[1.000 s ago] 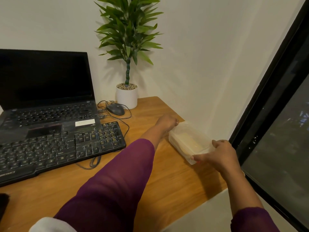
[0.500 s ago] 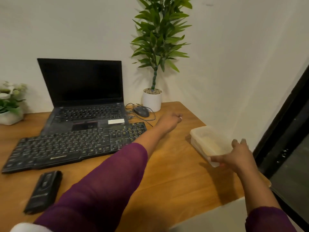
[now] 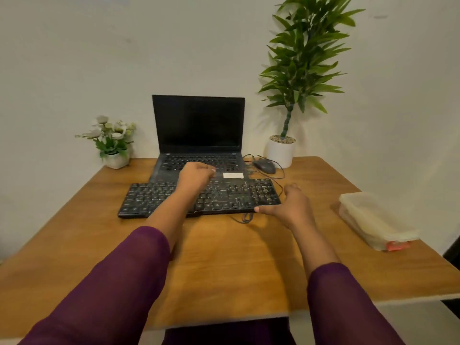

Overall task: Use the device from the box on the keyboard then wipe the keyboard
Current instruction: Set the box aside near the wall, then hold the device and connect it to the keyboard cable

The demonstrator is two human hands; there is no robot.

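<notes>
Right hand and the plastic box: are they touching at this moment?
Apart. Head view shows bare table between the right hand, by the keyboard's right end, and the plastic box.

Right hand (image 3: 291, 207) has left the near corner of the box (image 3: 373, 220) and now lies at the right end of the keyboard (image 3: 224, 195), fingers relaxed, thumb at the front edge. Left hand (image 3: 196, 178) has moved from the box's far end to above the keyboard's rear edge, fingers curled; contents indeterminate. Box now stands well apart from both hands. View has swung left.
</notes>
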